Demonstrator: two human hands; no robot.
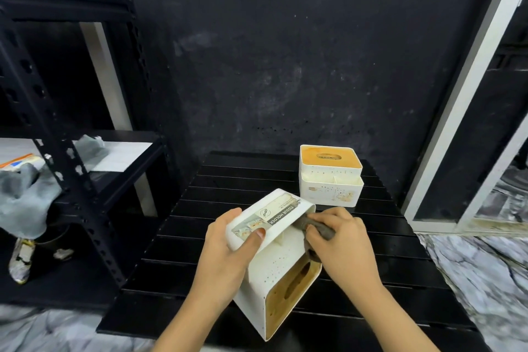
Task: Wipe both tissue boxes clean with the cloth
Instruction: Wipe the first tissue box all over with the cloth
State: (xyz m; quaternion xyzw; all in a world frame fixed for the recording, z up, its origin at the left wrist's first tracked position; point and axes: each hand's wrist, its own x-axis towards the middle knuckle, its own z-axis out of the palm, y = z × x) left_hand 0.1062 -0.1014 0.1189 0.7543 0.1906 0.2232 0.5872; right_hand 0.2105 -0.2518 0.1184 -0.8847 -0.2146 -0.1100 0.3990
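Note:
A white tissue box with a wooden lid is tipped on its side above the black slatted table; its lid faces me and a "TISSUE HOLDER" label faces up. My left hand grips its left side, thumb on the label. My right hand holds a grey cloth bunched against the box's upper right edge. A second white tissue box with a wooden lid stands upright at the table's far side, untouched.
A black metal shelving rack stands to the left, with grey rags and papers on its shelf. A dark wall is behind the table. A white-framed panel leans at the right. The floor has a marble pattern.

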